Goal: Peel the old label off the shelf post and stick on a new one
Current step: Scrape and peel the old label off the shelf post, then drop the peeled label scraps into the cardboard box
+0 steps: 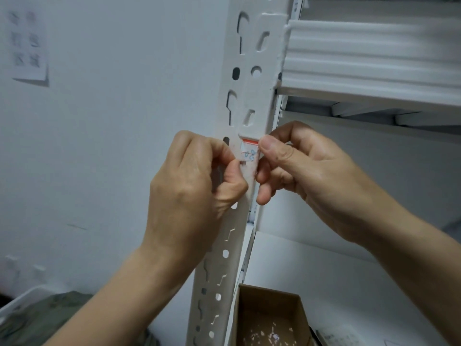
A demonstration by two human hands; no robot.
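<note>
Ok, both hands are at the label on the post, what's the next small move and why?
Probably pull the label away with the left hand: it pinches the left edge, most looks stuck to the shelf post, and the right hand braces the post.

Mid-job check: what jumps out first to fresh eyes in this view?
Both hands meet at centre on the white perforated metal shelf post: the left hand pinches a white label with a red stripe, the right hand touches its right edge. Below, an open brown cardboard box holds pale scraps.

label writing blurred (blue ink), cardboard box cut off below
</note>
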